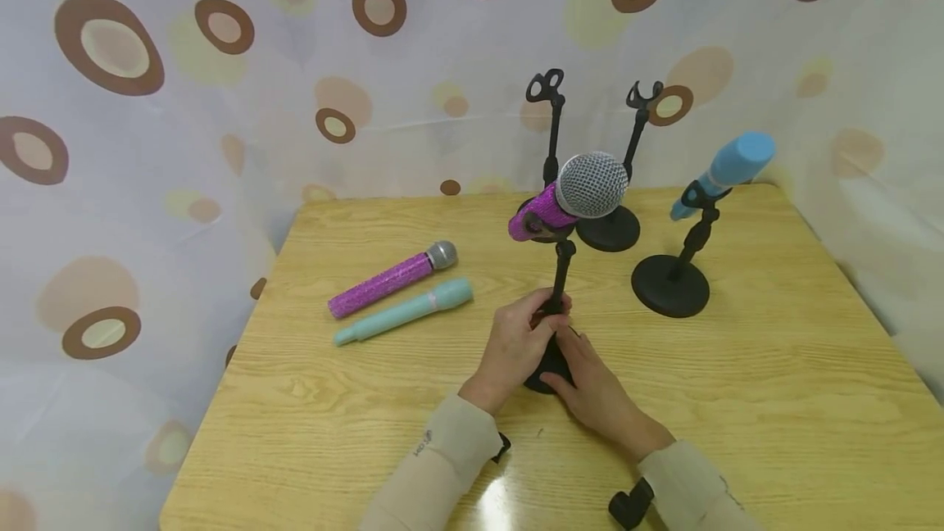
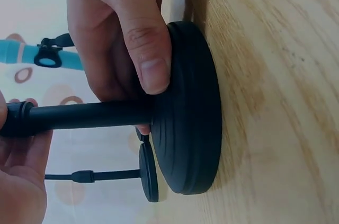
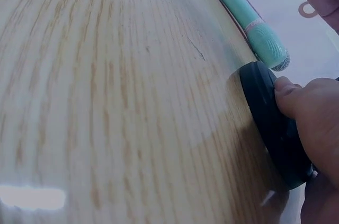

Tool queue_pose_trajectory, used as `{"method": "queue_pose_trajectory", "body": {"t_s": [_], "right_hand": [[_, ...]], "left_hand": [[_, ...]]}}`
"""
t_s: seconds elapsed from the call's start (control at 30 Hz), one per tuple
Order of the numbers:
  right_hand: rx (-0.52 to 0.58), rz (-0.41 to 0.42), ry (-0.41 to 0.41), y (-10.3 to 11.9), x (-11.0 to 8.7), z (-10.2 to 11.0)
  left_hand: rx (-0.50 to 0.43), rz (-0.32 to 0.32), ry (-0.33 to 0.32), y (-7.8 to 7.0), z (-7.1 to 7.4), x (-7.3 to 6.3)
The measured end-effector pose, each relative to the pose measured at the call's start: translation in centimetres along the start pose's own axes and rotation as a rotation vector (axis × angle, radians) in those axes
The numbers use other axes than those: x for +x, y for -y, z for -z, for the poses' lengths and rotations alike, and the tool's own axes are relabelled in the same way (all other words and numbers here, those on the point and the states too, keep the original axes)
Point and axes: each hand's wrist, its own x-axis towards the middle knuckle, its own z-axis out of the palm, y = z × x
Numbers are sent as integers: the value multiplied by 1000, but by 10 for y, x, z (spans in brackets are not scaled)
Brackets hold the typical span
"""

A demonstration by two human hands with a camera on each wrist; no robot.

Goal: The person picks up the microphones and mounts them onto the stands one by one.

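Observation:
In the head view, a black microphone stand (image 1: 562, 275) stands upright before me, with a glittery purple microphone (image 1: 544, 209) tilted in its clip, silver mesh head up. My left hand (image 1: 514, 344) grips the collar partway up the pole. Lower down, my right hand (image 1: 603, 397) holds the stand at its round base (image 2: 193, 113), thumb on the base's upper face. The left wrist view shows the right thumb (image 2: 153, 73) there and part of the left hand around the collar (image 2: 17, 119). Some right fingers are hidden behind the pole.
Left on the wooden table (image 1: 295, 433) lie another purple microphone (image 1: 383, 283) and a pale teal microphone (image 1: 406, 315). Behind are two stands with bare clips (image 1: 544, 87) (image 1: 645, 95). At right, a blue microphone (image 1: 730, 164) sits in a stand (image 1: 671, 285).

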Motion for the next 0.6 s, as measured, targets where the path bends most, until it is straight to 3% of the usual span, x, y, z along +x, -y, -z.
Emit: {"method": "queue_pose_trajectory", "body": {"t_s": [0.2,0.43,0.6], "right_hand": [[6,15,-20,-1,0,-1],[20,-8,-18,2,0,1],[59,-20,-11,5,2,6]], "left_hand": [[20,-21,11,-1,0,2],[-24,22,148,0,8,7],[-67,41,202,1,12,9]]}}
